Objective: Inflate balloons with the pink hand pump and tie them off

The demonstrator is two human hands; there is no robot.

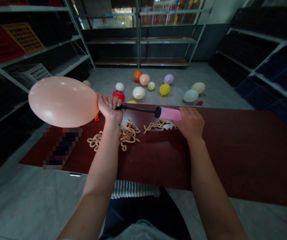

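A large peach balloon (63, 101), swollen with air, stands out to the left of my left hand (111, 106). That hand is closed around the balloon's neck and the black nozzle end of a hand balloon pump (169, 114). The pump lies nearly level, its thin black rod showing between my hands. My right hand (189, 122) wraps the far end of its pink barrel. Below my hands, curly tan uninflated long balloons (130, 133) are heaped on the dark red table (155, 163), partly hidden by my left forearm. A smaller strand pile (157, 125) sits near the pump.
Several inflated balloons, among them a yellow balloon (164, 89) and a purple balloon (168, 79), lie on the grey floor beyond the table. A blurred-out flat object (63, 148) rests at the table's left. Shelves with crates, including an orange crate (23, 37), line the sides.
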